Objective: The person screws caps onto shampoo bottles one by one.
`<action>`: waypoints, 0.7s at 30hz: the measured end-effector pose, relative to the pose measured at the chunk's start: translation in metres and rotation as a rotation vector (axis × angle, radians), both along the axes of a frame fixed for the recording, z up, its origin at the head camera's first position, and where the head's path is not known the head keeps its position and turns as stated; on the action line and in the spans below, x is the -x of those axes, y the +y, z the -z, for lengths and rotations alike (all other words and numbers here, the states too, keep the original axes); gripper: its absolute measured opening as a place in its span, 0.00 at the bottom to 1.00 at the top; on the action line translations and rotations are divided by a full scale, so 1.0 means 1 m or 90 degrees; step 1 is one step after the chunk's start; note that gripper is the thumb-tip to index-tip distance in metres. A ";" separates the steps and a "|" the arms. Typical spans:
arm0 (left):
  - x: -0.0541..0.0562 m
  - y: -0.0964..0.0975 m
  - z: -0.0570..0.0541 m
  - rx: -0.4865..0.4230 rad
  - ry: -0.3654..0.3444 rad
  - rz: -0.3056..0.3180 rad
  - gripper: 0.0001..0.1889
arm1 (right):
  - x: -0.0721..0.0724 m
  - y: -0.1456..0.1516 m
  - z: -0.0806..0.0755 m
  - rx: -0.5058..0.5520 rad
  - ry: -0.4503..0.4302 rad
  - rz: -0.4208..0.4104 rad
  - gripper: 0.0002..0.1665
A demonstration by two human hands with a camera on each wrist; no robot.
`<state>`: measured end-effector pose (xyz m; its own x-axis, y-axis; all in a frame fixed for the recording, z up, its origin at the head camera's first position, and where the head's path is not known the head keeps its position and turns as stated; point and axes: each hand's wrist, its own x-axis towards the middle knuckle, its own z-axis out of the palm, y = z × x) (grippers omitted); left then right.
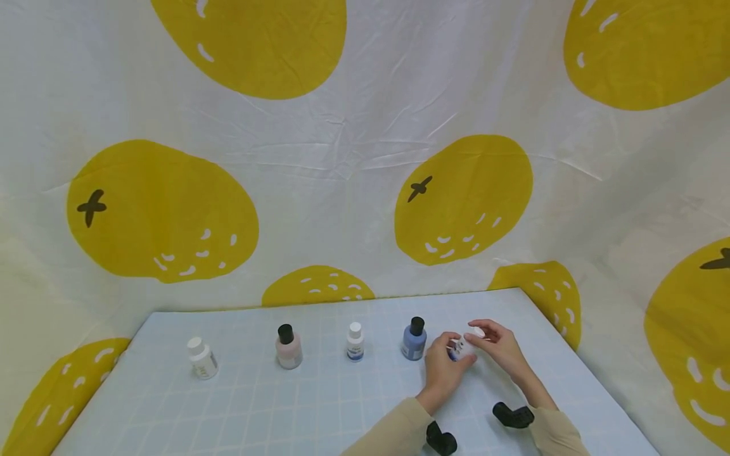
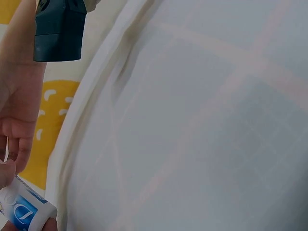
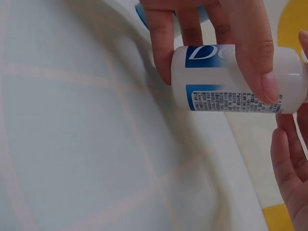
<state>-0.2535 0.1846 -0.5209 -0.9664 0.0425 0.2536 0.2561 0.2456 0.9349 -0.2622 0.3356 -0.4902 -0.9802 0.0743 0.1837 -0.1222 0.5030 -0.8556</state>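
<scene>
A small white plastic bottle with a blue label [image 1: 461,348] is held tilted above the right part of the table. My left hand [image 1: 443,370] grips its body, with the thumb along the side in the right wrist view, where the bottle [image 3: 221,77] lies across the picture. At the bottle's upper end, my right hand [image 1: 504,349] pinches the white cap [image 1: 476,331] between thumb and fingers. Whether the cap is loose or still on the neck is hidden by the fingers. In the left wrist view, the bottle [image 2: 29,211] shows only at the lower left corner.
Left of my hands stand a blue bottle with black cap [image 1: 414,342], a white bottle with blue label [image 1: 355,345], a pink bottle with black cap [image 1: 288,349] and another white bottle [image 1: 203,361]. A pale checked cloth covers the table [image 1: 251,405]; a fruit-print curtain [image 1: 319,209] hangs behind.
</scene>
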 end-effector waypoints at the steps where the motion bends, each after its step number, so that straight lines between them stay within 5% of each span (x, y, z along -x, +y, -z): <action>1: 0.000 0.000 0.000 0.002 0.007 -0.001 0.19 | 0.000 0.000 0.000 0.003 0.000 -0.002 0.23; 7: 0.002 -0.001 0.002 0.006 0.004 -0.003 0.19 | -0.002 -0.001 -0.002 0.006 -0.002 -0.033 0.24; 12: 0.002 0.000 0.003 0.000 -0.010 -0.006 0.19 | -0.005 0.003 -0.004 0.045 0.010 -0.113 0.26; 21: 0.001 0.003 -0.001 -0.025 -0.028 -0.011 0.19 | -0.007 0.015 -0.001 0.101 0.076 -0.193 0.23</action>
<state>-0.2548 0.1872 -0.5196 -0.9772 0.0159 0.2117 0.2102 0.2119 0.9544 -0.2554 0.3508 -0.4891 -0.9342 -0.1804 0.3079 -0.3496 0.2906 -0.8907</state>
